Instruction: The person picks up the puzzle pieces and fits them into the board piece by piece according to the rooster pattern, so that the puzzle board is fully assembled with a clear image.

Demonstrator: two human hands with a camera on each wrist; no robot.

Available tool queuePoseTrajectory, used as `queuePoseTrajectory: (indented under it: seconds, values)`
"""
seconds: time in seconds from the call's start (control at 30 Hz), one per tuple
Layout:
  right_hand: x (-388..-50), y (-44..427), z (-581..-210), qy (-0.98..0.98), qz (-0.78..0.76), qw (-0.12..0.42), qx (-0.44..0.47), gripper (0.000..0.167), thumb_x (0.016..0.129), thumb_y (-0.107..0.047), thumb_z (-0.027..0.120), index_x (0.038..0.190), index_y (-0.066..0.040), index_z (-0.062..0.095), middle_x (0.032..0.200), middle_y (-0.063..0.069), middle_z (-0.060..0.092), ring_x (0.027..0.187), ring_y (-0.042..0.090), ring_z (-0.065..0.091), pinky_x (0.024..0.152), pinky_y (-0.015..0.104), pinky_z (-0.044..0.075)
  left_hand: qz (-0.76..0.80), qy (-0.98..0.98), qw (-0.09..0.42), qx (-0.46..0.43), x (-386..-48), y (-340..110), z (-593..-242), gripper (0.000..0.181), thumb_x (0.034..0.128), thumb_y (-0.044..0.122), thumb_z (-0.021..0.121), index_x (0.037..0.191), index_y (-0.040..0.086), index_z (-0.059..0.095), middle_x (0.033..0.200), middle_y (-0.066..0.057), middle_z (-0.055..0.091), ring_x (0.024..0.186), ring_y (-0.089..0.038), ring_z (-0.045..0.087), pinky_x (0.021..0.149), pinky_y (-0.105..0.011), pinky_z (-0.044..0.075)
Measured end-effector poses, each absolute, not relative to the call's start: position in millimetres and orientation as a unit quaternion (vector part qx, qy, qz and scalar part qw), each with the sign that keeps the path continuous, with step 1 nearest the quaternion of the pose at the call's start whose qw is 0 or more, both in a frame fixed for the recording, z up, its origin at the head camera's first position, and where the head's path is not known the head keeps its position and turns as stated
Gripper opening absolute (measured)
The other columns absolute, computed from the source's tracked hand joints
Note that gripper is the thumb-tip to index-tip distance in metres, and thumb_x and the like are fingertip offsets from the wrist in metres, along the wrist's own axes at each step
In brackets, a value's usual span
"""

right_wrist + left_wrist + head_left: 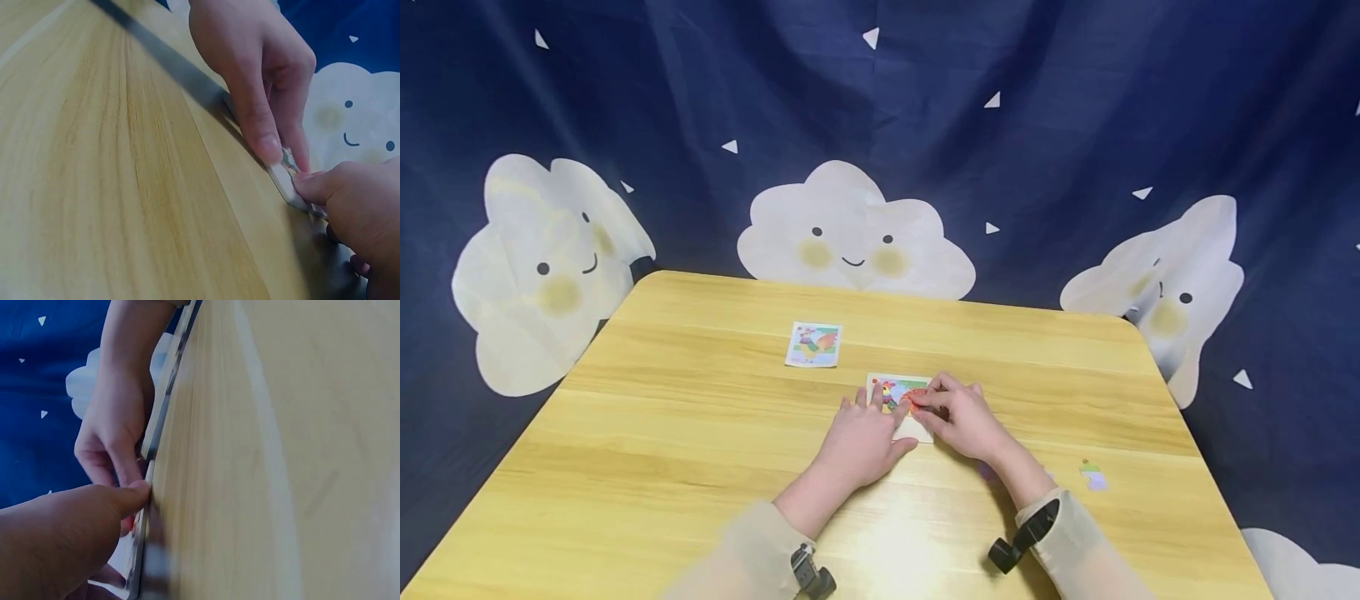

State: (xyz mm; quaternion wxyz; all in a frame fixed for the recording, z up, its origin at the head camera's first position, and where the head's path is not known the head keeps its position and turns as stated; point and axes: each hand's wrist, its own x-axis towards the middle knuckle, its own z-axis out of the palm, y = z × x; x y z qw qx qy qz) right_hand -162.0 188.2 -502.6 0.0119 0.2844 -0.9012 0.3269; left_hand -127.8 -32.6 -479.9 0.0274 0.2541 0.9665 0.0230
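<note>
A small rectangular jigsaw puzzle board (914, 432) lies near the middle of the table, with a colourful rooster picture on its upper part and a bare pale strip at the bottom. My left hand (859, 442) rests on its left side, fingers spread and mostly straight. From the right, my right hand (966, 421) pinches a red and orange puzzle piece (913, 407) at the picture, thumb and fingertips together. Both hands cover parts of the board. In the right wrist view, the board's pale edge (284, 184) shows beneath the fingertips.
A square rooster picture card (814, 345) lies behind and left of the board. One loose green and lilac puzzle piece (1093, 475) sits to the right. A purple piece (987, 472) is partly hidden under the right forearm. A dark blue curtain (925, 100) hangs behind the table.
</note>
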Motion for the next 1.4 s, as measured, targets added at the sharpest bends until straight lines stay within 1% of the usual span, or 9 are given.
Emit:
queuePoseTrajectory:
  seconds: [0.13, 0.3, 0.5, 0.63, 0.8, 0.97, 1.23, 1.4]
  values:
    - [-163, 189, -502, -0.901, 0.323, 0.011, 0.291, 0.033, 0.101, -0.024, 0.075, 0.129, -0.006, 0.077, 0.105, -0.005, 0.060, 0.072, 0.003, 0.051, 0.079, 0.042, 0.029, 0.023, 0.969, 0.019, 0.244, -128, -30, -483, 0.065, 0.1046, 0.065, 0.051, 0.155, 0.025, 0.058, 0.153, -0.030, 0.050, 0.134, -0.051, 0.055, 0.103, -0.061, 0.051]
    - [-162, 195, -503, -0.907, 0.323, 0.027, 0.270, 0.032, 0.098, -0.024, 0.080, 0.123, -0.005, 0.080, 0.103, -0.005, 0.062, 0.074, 0.003, 0.054, 0.081, 0.041, 0.031, 0.028, 0.968, 0.015, 0.250, -130, -29, -484, 0.064, 0.1043, 0.065, 0.051, 0.153, 0.025, 0.061, 0.151, -0.031, 0.051, 0.132, -0.052, 0.056, 0.101, -0.061, 0.053]
    - [-161, 199, -504, -0.907, 0.320, 0.036, 0.270, 0.028, 0.097, -0.025, 0.080, 0.119, -0.006, 0.082, 0.101, -0.008, 0.061, 0.076, 0.004, 0.054, 0.076, 0.039, 0.030, 0.046, 0.967, 0.038, 0.248, -133, -26, -482, 0.067, 0.1046, 0.065, 0.051, 0.156, 0.022, 0.056, 0.152, -0.034, 0.048, 0.135, -0.056, 0.052, 0.101, -0.066, 0.050]
    - [-161, 198, -504, -0.907, 0.327, 0.035, 0.262, 0.027, 0.096, -0.023, 0.081, 0.117, -0.007, 0.082, 0.099, -0.008, 0.060, 0.074, 0.005, 0.052, 0.076, 0.039, 0.029, 0.037, 0.965, 0.034, 0.256, -134, -23, -483, 0.071, 0.1037, 0.068, 0.049, 0.157, 0.021, 0.055, 0.149, -0.036, 0.050, 0.132, -0.058, 0.053, 0.099, -0.067, 0.051]
    - [-161, 195, -504, -0.908, 0.331, 0.035, 0.253, 0.028, 0.095, -0.024, 0.083, 0.118, -0.007, 0.082, 0.096, -0.009, 0.059, 0.074, 0.006, 0.050, 0.077, 0.039, 0.029, 0.025, 0.966, 0.020, 0.255, -134, -21, -482, 0.070, 0.1025, 0.069, 0.051, 0.154, 0.023, 0.059, 0.145, -0.036, 0.055, 0.129, -0.057, 0.057, 0.097, -0.065, 0.053]
    - [-162, 194, -503, -0.908, 0.335, 0.033, 0.251, 0.028, 0.094, -0.023, 0.084, 0.116, -0.006, 0.082, 0.094, -0.009, 0.058, 0.075, 0.006, 0.051, 0.077, 0.040, 0.030, 0.023, 0.967, 0.021, 0.255, -135, -22, -481, 0.068, 0.1023, 0.069, 0.051, 0.152, 0.023, 0.062, 0.145, -0.035, 0.055, 0.129, -0.057, 0.057, 0.097, -0.064, 0.054]
    - [-160, 200, -498, -0.907, 0.326, 0.003, 0.265, 0.034, 0.098, -0.024, 0.080, 0.126, -0.006, 0.079, 0.101, -0.005, 0.059, 0.077, 0.009, 0.051, 0.079, 0.040, 0.032, 0.023, 0.964, 0.029, 0.265, -137, -27, -478, 0.072, 0.1020, 0.073, 0.047, 0.154, 0.024, 0.059, 0.147, -0.035, 0.054, 0.130, -0.054, 0.058, 0.097, -0.058, 0.056]
    - [-160, 200, -498, -0.907, 0.328, 0.008, 0.265, 0.030, 0.098, -0.024, 0.079, 0.124, -0.007, 0.080, 0.101, -0.005, 0.061, 0.077, 0.009, 0.052, 0.080, 0.040, 0.033, 0.022, 0.961, 0.028, 0.274, -140, -28, -478, 0.074, 0.1016, 0.074, 0.046, 0.154, 0.023, 0.060, 0.145, -0.033, 0.056, 0.128, -0.053, 0.059, 0.097, -0.057, 0.056]
